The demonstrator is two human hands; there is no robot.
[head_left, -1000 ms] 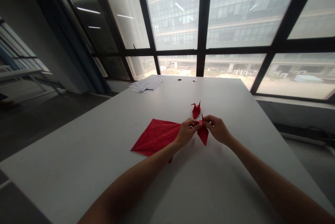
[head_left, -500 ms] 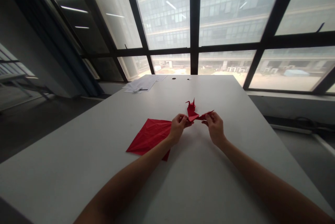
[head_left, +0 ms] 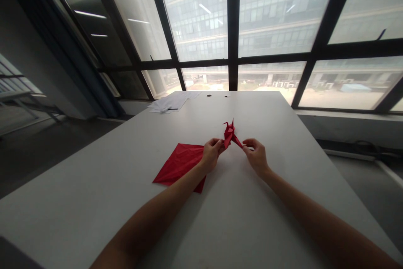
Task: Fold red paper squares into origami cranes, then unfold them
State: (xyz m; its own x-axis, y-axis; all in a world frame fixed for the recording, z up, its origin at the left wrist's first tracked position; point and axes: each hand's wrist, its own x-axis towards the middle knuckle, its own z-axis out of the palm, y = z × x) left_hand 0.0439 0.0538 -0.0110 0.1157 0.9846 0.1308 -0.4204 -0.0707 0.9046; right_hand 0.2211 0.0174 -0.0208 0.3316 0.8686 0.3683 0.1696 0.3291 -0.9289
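A folded piece of red paper (head_left: 228,139) with two narrow points angled downward is between my hands, above the white table (head_left: 132,168). My left hand (head_left: 213,151) is closed, pinching the left side of it. The fingertips of my right hand (head_left: 255,155) are at the tip of the right point and appear to pinch it; the exact contact is too small to make out. Just behind stands a red origami crane (head_left: 231,126), its thin neck and tail pointing up and its lower part hidden by the held piece. A creased red paper sheet (head_left: 179,162) lies partly under my left forearm.
White papers (head_left: 173,102) lie at the table's far left, with a dark pen-like object (head_left: 173,109) on them. Two small dark spots, one a round hole (head_left: 209,95), show near the far edge. Large windows (head_left: 201,17) rise behind the table.
The right flap of the held paper has swung from stretching out rightward to pointing down and right. My right hand has shifted slightly left and lower, its fingers now at the tip.
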